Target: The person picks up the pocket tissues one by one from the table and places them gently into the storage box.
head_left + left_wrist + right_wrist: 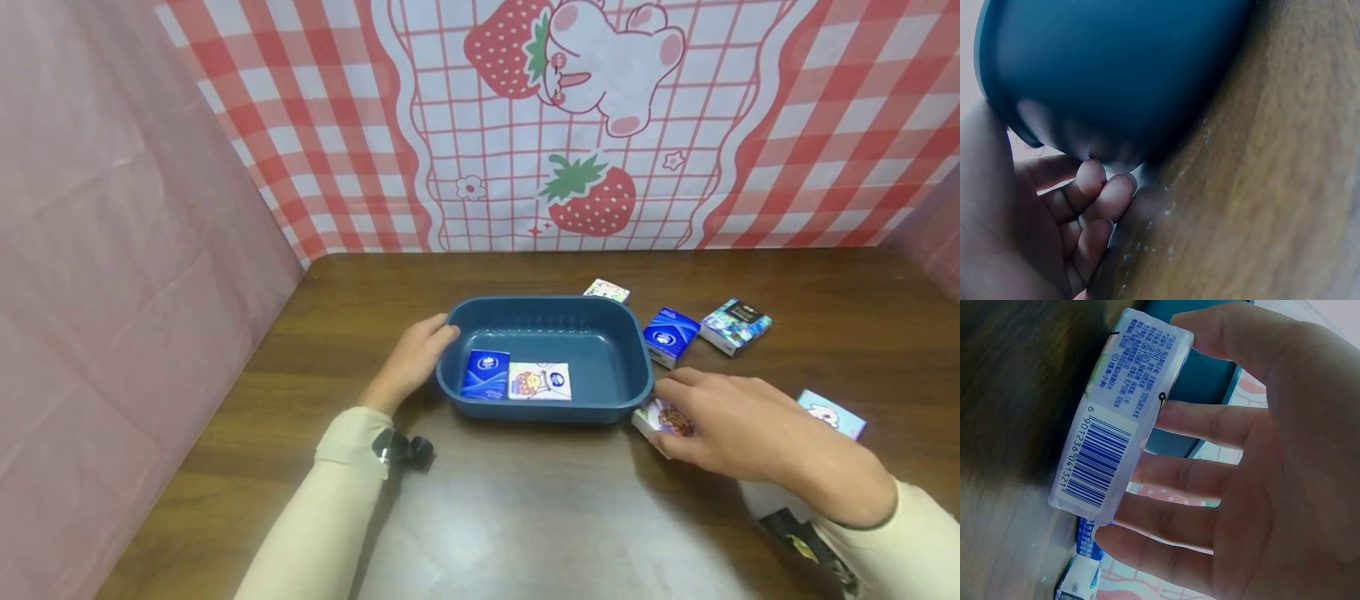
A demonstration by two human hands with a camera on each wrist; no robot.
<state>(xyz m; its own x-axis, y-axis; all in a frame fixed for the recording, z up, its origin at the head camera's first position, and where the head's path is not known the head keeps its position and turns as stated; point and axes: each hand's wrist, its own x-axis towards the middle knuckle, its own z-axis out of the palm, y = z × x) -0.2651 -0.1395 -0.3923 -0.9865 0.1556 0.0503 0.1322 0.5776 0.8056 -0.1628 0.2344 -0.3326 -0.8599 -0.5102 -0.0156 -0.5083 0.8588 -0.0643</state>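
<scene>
A dark teal plastic basin (555, 411) stands on the table, with a blue tissue pack (486, 375) and a white printed tissue pack (540, 382) lying flat inside at its left. My left hand (411, 360) holds the basin's left end, thumb at the rim and fingers bent against the outer wall (1110, 81). Just outside the front right corner, my right hand (738, 423) grips a white-and-lilac tissue pack (1113, 419) between thumb and fingers. Its barcoded side faces the right wrist camera, tilted, close over the table.
Right of the basin lie a blue tissue pack (671, 335) and a dark floral pack (737, 326). A light-blue pack (832, 414) sits beyond my right hand. Behind the basin's back rim, a white patterned pack (606, 290) is partly hidden. A checked cloth (337, 125) hangs behind the table.
</scene>
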